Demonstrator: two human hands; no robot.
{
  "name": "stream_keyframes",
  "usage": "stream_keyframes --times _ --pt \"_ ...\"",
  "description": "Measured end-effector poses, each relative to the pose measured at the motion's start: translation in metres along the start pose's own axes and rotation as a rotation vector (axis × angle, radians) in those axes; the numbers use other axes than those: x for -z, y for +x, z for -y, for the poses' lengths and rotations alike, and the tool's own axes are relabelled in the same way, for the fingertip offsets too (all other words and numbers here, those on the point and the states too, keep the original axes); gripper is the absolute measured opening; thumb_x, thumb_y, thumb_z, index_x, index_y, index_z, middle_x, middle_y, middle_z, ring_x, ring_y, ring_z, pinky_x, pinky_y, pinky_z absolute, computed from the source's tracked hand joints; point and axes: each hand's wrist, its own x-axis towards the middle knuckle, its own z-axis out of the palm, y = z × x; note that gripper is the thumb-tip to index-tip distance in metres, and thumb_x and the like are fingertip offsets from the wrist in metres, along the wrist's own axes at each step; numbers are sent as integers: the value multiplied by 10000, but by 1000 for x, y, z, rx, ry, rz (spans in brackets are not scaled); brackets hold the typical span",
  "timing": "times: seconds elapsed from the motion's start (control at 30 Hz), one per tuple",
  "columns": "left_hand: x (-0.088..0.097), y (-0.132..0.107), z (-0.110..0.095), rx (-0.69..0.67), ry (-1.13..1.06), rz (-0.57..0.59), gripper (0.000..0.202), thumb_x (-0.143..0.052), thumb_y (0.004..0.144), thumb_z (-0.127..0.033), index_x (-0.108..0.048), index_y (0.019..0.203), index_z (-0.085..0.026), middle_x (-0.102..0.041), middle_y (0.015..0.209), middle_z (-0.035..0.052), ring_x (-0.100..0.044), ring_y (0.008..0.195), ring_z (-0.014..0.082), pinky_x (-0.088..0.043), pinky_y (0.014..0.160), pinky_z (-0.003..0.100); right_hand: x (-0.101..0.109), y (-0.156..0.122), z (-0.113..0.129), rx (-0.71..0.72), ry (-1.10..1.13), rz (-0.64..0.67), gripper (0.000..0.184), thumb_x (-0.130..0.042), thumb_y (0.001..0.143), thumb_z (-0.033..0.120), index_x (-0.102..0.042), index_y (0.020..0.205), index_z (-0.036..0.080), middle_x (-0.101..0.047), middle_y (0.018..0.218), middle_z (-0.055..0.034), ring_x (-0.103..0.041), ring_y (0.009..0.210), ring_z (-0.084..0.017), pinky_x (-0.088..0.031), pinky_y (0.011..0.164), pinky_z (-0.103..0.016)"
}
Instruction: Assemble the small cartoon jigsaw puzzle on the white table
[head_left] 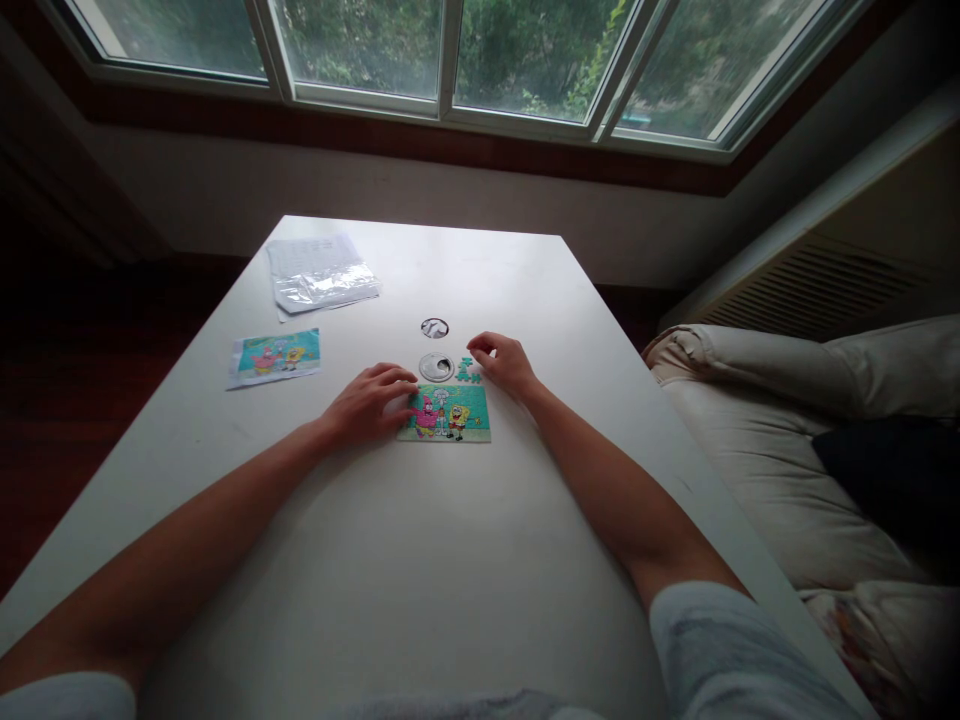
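Note:
A jigsaw puzzle [452, 425] with cartoon figures on a teal background lies flat on the white table in front of me. My left hand [373, 402] rests along its left side, fingers apart, with fingertips touching the puzzle's left edge. Beyond the puzzle's far right corner is a small group of loose teal puzzle pieces [469, 375]. Over these, my right hand [505, 366] has thumb and forefinger pinched together; whatever is between them is too small to make out. A round silvery lid-like disc [436, 368] lies just behind the puzzle.
Farther back lies a second round shiny object [434, 328]. To the left are a printed picture sheet [276, 357] with similar cartoon figures and a clear plastic bag with papers [322, 275]. A pale sofa [735, 430] stands right of the table [360, 580]; windows are ahead.

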Motion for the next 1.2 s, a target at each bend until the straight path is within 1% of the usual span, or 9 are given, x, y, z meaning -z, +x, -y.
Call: stream_keyframes --times 0.17,0.23,0.5,0.83,1.0,1.2 --pt "1 -1 -1 -38 -10 19 341 -629 915 -342 -654 1247 -267 -642 1352 50 -516 1297 280 -436 1098 468 -7 -3 1 112 -68 8 146 -616 842 171 -739 911 207 -713 817 -19 -603 749 -163 -463 765 -300" --pt "1 -1 -3 -49 -14 24 356 -630 909 -332 -652 1259 -268 -642 1359 50 -513 1307 278 -431 1106 466 -8 -4 0 134 -75 13 150 -613 840 164 -738 913 203 -706 812 -21 -594 744 -164 -462 765 -301" --pt "3 -1 -3 -62 6 48 379 -611 921 -345 -644 1289 -261 -640 1374 45 -509 1317 277 -423 1116 460 -10 -6 -3 113 -39 12 154 -605 846 177 -734 926 204 -703 838 -25 -581 727 -159 -456 718 -284" --pt "3 -2 -4 -71 63 72 409 -599 920 -328 -622 1325 -274 -627 1388 44 -505 1317 279 -419 1100 460 -13 -7 -3 143 -41 22 159 -597 848 166 -730 923 212 -678 840 -29 -559 737 -164 -434 703 -284" --pt "5 -2 -4 -73 52 37 340 -579 937 -320 -644 1267 -275 -627 1374 57 -513 1307 270 -439 1078 455 -12 -7 -2 145 -39 20 152 -600 851 168 -731 916 210 -673 831 -28 -555 735 -164 -430 701 -282" --pt "6 -2 0 -24 73 -7 272 -533 971 -308 -672 1201 -262 -658 1306 61 -532 1265 257 -455 1052 454 -11 -8 1 128 -39 26 155 -598 856 172 -731 928 207 -681 836 -30 -554 736 -163 -432 706 -280"
